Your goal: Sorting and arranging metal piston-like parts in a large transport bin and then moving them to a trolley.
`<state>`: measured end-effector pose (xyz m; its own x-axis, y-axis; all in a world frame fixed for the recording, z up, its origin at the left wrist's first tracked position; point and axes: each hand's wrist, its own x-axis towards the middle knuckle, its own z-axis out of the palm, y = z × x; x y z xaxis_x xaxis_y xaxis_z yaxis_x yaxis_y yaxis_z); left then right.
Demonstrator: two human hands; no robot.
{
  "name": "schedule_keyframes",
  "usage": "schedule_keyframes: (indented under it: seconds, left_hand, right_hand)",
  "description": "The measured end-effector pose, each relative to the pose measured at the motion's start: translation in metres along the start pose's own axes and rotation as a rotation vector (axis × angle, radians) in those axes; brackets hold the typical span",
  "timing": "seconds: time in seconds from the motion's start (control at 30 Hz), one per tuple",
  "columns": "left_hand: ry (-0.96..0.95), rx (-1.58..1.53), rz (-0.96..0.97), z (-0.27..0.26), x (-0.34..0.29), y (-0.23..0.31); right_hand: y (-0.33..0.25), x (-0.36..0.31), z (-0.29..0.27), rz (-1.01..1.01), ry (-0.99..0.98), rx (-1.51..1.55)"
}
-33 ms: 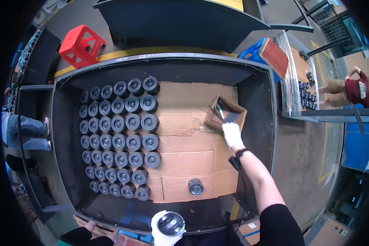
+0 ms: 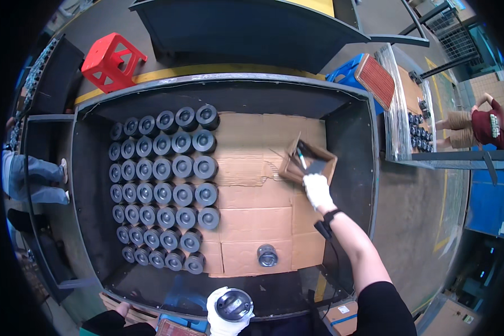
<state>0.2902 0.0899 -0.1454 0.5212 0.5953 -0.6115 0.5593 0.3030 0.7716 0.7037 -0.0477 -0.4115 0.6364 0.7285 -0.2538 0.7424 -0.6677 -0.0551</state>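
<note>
Left hand (image 2: 226, 326) clasps a piston (image 2: 234, 305); seven rows (image 2: 163, 193) beyond look done, stray piston (image 2: 267, 256) remaining. Right hand (image 2: 317, 191), at box (image 2: 291, 171): grip unclear.

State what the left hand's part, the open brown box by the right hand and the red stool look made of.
Part: probably metal, smooth dark grey; its top catches light.
Box: matte, likely cardboard, from its plain brown walls, though wood is possible.
Stool: apparently moulded plastic, glossy, from its even red and cut-out sides.
</note>
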Motion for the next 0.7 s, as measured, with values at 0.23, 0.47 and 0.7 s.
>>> schedule_keyframes:
  seconds: [0.23,0.47,0.7]
  left_hand:
    - [-0.007,-0.066,-0.018,0.005,0.007,0.009]
    - [0.024,0.063,0.023,0.008,-0.007,0.004]
    - [-0.002,-0.07,-0.089,0.018,-0.027,-0.016]
  right_hand:
    - [-0.011,-0.021,0.018,0.8,-0.101,1.454]
    - [-0.038,0.004,0.042,0.394,-0.078,0.23]
    - [-0.008,0.004,0.044,0.152,-0.085,0.094]
